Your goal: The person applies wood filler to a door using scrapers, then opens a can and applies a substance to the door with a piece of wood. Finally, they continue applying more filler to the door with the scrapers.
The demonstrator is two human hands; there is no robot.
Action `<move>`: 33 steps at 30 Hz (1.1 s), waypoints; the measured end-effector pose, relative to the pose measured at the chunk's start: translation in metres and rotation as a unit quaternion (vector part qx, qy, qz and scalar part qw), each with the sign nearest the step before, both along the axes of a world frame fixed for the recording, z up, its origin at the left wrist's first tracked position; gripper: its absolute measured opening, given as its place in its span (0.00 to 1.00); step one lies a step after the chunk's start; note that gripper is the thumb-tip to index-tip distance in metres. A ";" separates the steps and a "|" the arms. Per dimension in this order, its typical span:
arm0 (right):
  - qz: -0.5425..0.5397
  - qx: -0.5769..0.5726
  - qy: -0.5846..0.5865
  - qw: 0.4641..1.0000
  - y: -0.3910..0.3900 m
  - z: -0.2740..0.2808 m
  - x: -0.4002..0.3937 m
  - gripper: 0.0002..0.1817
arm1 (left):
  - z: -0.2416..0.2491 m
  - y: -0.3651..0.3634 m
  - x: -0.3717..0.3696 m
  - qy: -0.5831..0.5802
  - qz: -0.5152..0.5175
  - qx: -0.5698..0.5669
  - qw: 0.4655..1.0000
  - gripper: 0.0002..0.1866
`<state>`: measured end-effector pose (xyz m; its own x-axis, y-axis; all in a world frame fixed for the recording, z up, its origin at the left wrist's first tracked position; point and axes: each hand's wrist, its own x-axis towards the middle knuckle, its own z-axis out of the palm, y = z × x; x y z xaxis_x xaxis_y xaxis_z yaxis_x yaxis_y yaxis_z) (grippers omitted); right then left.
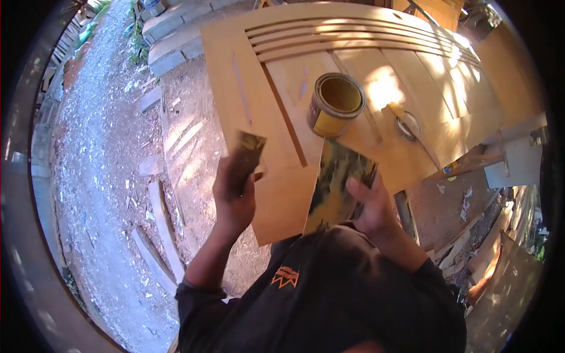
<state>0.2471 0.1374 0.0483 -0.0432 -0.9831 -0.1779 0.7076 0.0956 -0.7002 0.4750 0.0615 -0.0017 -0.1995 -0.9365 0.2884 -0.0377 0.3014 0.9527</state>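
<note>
My left hand (235, 185) is closed round a small dark tool with a flat, stained blade (252, 141), raised over the near left edge of a wooden panel door (226, 76). My right hand (372, 203) grips a flat board (338, 185) smeared with dark and yellowish paste, its thumb on the face. The two held things are apart. Just beyond the board, an open can (329, 120) stands upright on the door, with yellowish stains inside. To its right lies a round lid (408, 126) with a yellow-brown piece across it.
A gravel path (100, 141) runs along the left. Concrete blocks (168, 62) sit beyond the door's left corner. Loose wooden strips (162, 223) lie on the ground at left. More boards and scraps (491, 247) are at the right.
</note>
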 end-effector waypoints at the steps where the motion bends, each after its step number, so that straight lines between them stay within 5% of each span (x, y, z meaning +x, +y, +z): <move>1: 0.014 0.022 -0.009 1.000 0.003 -0.003 -0.001 0.22 | 0.018 0.008 -0.001 0.173 -0.008 0.171 0.970 0.26; 2: 0.006 0.022 -0.003 1.000 0.002 -0.009 0.000 0.22 | 0.035 0.009 0.003 0.208 -0.054 0.269 0.939 0.26; 5: 0.012 0.000 -0.010 1.000 0.000 -0.009 0.008 0.24 | 0.043 0.014 0.003 0.251 -0.079 0.305 0.915 0.26; 9: 0.029 0.006 0.004 1.000 -0.001 -0.016 0.007 0.24 | 0.034 0.020 0.003 0.199 -0.109 0.239 0.944 0.27; 11: 0.046 0.033 -0.022 0.998 -0.002 -0.019 0.008 0.26 | 0.012 0.033 -0.011 0.104 -0.052 -0.047 0.992 0.27; 12: 0.047 0.039 -0.031 0.998 -0.003 -0.020 0.008 0.24 | 0.011 0.030 -0.007 -0.070 -0.032 -0.247 0.966 0.24; 13: 0.047 0.045 -0.039 0.997 -0.003 -0.021 0.009 0.21 | 0.017 0.037 -0.008 -0.120 -0.057 -0.328 0.935 0.22; 15: 0.037 0.049 -0.040 0.997 0.002 -0.019 0.011 0.19 | -0.001 0.029 -0.006 -0.236 -0.044 -0.346 0.907 0.25; 17: 0.017 0.034 -0.023 0.999 0.004 -0.008 0.013 0.18 | -0.006 0.007 0.007 -0.285 -0.028 -0.160 0.945 0.25; 19: 0.034 0.018 -0.011 0.999 0.000 -0.002 0.006 0.17 | -0.011 0.003 0.011 -0.111 0.035 -0.069 0.991 0.25; 23: 0.068 0.043 -0.049 0.996 0.002 -0.017 0.004 0.17 | 0.018 0.025 0.006 -0.165 0.063 -0.251 0.952 0.23; 25: 0.050 0.063 -0.042 0.996 0.003 -0.018 0.012 0.17 | 0.023 0.036 0.001 -0.173 -0.021 -0.366 0.914 0.21; 29: 0.033 0.060 -0.002 0.998 0.006 -0.013 0.010 0.15 | -0.008 0.011 0.014 -0.362 0.060 -0.258 0.894 0.26; 33: 0.016 -0.012 0.142 0.990 0.010 -0.015 0.007 0.11 | 0.019 0.004 0.033 -0.222 0.104 -0.208 0.947 0.29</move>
